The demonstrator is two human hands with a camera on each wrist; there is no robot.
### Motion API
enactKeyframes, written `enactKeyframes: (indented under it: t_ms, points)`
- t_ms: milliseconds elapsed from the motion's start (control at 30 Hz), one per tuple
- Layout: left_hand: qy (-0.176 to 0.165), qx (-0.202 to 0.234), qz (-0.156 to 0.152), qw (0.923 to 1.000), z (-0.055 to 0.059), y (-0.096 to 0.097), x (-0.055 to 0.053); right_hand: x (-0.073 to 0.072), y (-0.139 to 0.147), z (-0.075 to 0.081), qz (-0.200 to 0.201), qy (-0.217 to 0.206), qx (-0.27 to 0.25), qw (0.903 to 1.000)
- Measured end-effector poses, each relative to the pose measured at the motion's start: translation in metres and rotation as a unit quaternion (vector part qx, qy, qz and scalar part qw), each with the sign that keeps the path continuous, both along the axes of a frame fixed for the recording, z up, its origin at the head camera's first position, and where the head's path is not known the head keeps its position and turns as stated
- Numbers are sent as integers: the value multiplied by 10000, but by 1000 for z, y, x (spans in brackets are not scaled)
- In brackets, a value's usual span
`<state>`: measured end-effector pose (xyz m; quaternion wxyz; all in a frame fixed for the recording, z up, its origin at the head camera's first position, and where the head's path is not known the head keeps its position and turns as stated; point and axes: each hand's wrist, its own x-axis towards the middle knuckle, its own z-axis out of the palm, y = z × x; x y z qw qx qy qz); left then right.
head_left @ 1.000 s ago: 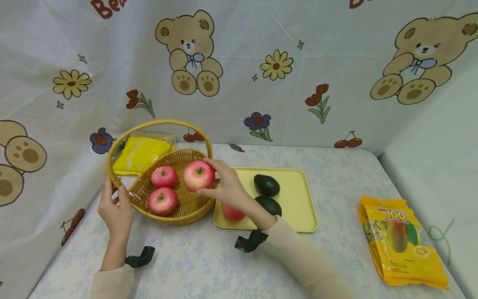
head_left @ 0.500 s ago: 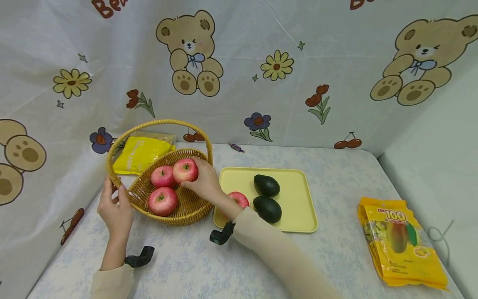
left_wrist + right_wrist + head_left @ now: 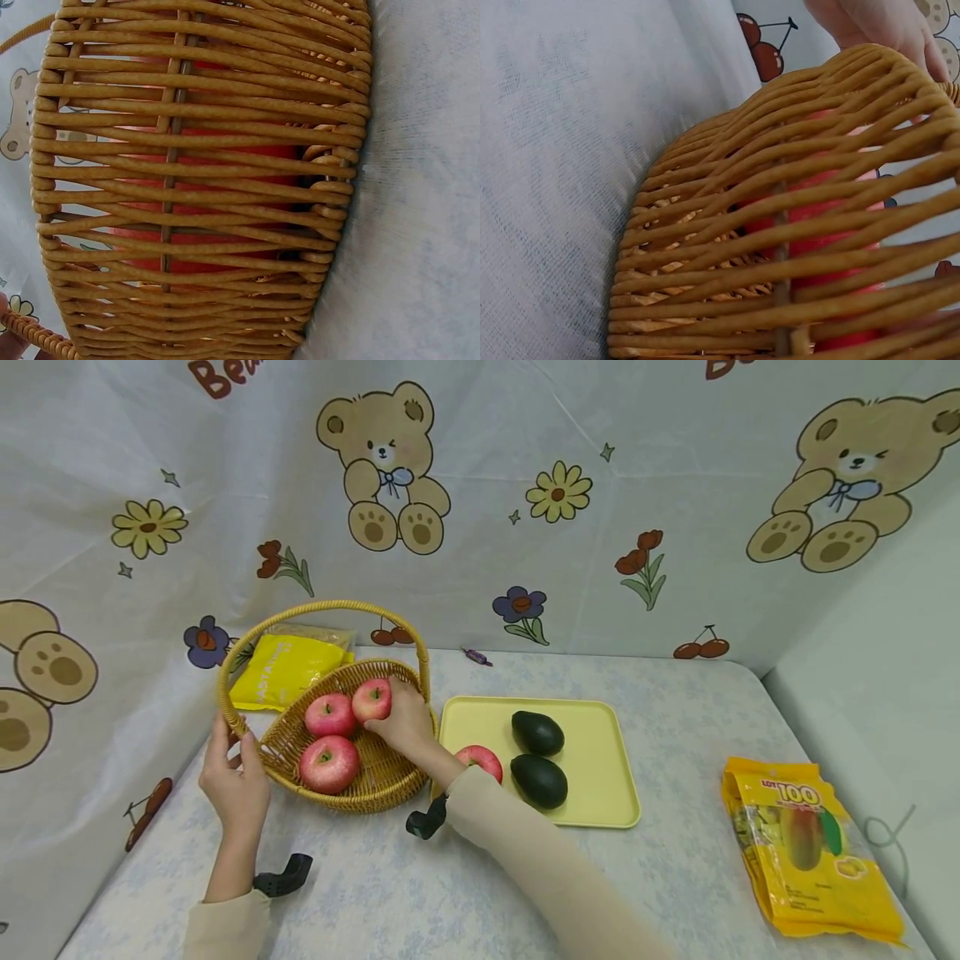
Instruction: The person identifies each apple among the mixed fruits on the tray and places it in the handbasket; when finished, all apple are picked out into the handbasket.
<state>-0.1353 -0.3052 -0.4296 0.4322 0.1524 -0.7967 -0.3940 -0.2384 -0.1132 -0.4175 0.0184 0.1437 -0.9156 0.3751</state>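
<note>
My right hand (image 3: 407,722) reaches inside the wicker basket (image 3: 382,802) and grips a red apple (image 3: 372,701) by its right side. Two more apples lie in the basket: one apple (image 3: 331,716) just left of the held one, and a nearer apple (image 3: 328,765) below it. At the basket's left end my left hand (image 3: 236,785) holds the foot of the handle (image 3: 227,693), thumb and fingers on either side. Both wrist views look at the basket's woven wall (image 3: 202,187), with red fruit showing through the gaps.
Right of the basket, a yellow tray (image 3: 600,768) carries two dark avocados (image 3: 537,732) and an apple (image 3: 481,762) partly behind my right forearm. A yellow pasta bag (image 3: 288,672) lies behind the basket. A mango candy bag (image 3: 810,852) is far right, a small wrapped candy (image 3: 476,657) at the back.
My right hand has carried the apple left from over the basket's right rim and down beside the other apples. The left hand has kept its hold on the handle's foot.
</note>
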Motion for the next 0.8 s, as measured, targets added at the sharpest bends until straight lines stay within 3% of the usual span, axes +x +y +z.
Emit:
enactKeyframes:
  t_ms: [367, 800]
  points:
    - [-152, 28, 58, 9999, 2, 3, 1, -7, -7, -6, -338, -269, 268, 9987]
    - [-67, 32, 27, 10000, 1, 3, 1, -11, -16, -10, -494, -433, 504, 9966]
